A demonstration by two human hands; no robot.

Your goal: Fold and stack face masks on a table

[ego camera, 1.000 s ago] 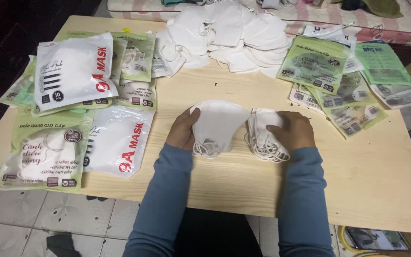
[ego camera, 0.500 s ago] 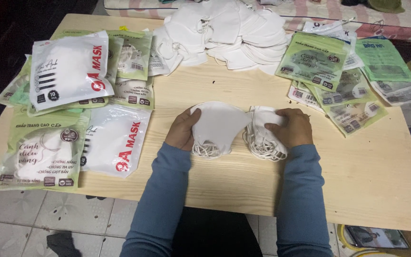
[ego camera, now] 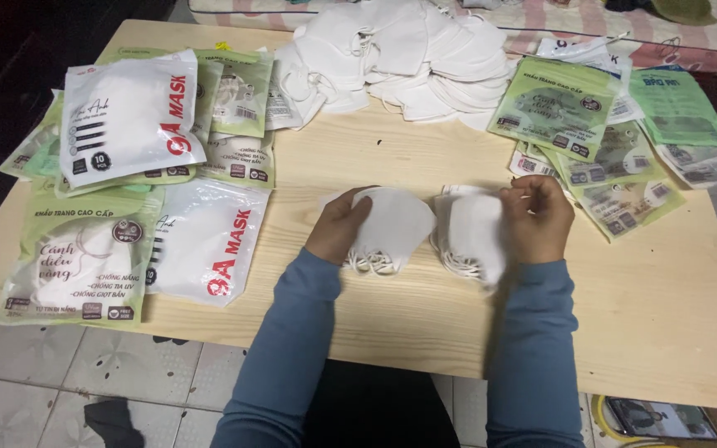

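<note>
White face masks, two small stacks, folded, with elastic ear loops hanging at their lower edges. Left stack [ego camera: 392,228]: centre of frame, your left hand [ego camera: 339,228] clasping its left side. Right stack [ego camera: 472,236]: just beside it, your right hand [ego camera: 537,217] gripping its upper right edge. Both rest on a pale wooden table [ego camera: 624,315]. Loose mask pile [ego camera: 400,58] at upper centre; sealed mask packets [ego camera: 126,116] at left, green packets [ego camera: 558,108] at upper right. Tiled floor [ego camera: 85,373] at lower left.

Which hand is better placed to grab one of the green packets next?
Probably the right hand: the green packets lie just beside it, while the left hand holds its mask stack nearer the table's middle.
</note>
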